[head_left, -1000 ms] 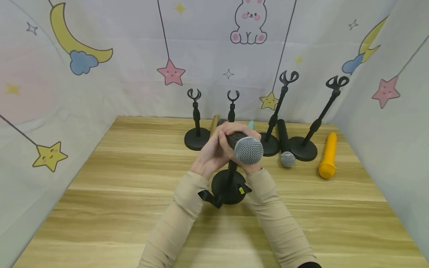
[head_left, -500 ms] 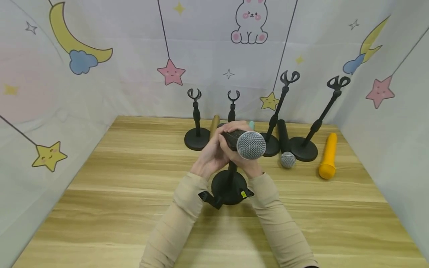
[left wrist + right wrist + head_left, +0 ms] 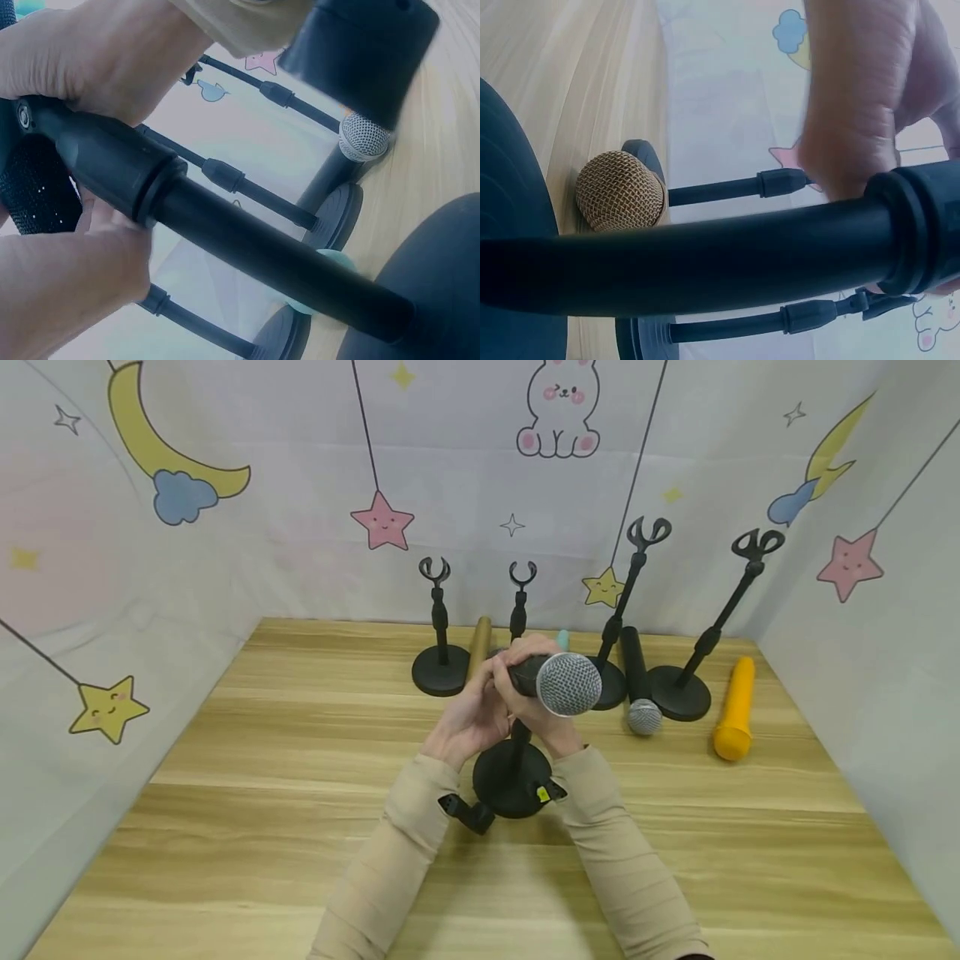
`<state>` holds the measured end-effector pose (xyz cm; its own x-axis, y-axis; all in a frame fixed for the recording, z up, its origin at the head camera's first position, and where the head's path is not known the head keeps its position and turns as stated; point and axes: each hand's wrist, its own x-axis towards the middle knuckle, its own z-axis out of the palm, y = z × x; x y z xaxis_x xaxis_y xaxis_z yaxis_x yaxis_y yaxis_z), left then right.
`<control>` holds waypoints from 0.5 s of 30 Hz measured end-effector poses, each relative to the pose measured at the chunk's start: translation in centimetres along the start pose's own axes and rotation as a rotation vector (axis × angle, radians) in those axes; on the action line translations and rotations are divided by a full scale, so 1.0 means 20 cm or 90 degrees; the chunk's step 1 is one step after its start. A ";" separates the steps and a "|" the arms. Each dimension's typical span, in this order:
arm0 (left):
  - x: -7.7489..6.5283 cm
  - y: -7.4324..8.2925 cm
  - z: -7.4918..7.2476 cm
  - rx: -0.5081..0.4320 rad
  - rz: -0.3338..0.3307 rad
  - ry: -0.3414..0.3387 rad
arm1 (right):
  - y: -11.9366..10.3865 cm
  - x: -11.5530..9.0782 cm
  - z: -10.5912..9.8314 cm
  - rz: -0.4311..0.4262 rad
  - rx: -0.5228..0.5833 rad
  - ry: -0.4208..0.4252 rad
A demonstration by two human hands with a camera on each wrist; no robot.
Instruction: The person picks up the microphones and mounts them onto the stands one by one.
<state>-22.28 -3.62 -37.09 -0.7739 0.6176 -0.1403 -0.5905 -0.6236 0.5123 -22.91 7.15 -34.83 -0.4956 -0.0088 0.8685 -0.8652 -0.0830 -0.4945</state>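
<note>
A black microphone (image 3: 568,684) with a silver mesh head points forward and to the right above a black desk stand (image 3: 512,781). My right hand (image 3: 534,702) wraps its fingers round the microphone's dark body. Close beside it, my left hand (image 3: 468,718) curls round the top of the stand, near the microphone's tail end. The clip at the stand's top is hidden by both hands. In the left wrist view, the stand's pole (image 3: 277,247) leads up to a collar near the hands, with the dark speckled microphone body (image 3: 41,191) beside it.
Several more stands line the back, including a left one (image 3: 441,670) and a right one (image 3: 678,693). Among them lie a gold microphone (image 3: 480,647), a teal one (image 3: 563,639), a black one (image 3: 637,685) and an orange one (image 3: 735,710). A printed cloth wall encloses the wooden table (image 3: 300,827).
The microphone's head has swung up and to the right, turning more sideways. The right hand has turned with it. My left hand has shifted slightly lower; the stand's base stays in place.
</note>
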 end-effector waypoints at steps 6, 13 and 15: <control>-0.01 0.00 -0.01 0.087 -0.006 0.030 | -0.01 0.00 0.00 0.013 0.016 -0.003; -0.03 0.00 0.00 0.127 0.010 0.037 | 0.00 -0.01 -0.01 0.038 -0.003 -0.025; -0.04 0.00 0.00 0.142 0.022 0.048 | -0.02 0.00 -0.02 0.055 -0.004 -0.045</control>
<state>-21.58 -4.04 -36.98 -0.8127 0.5550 -0.1774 -0.5043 -0.5177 0.6912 -22.51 7.62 -34.69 -0.5618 -0.0867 0.8227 -0.8201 -0.0721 -0.5677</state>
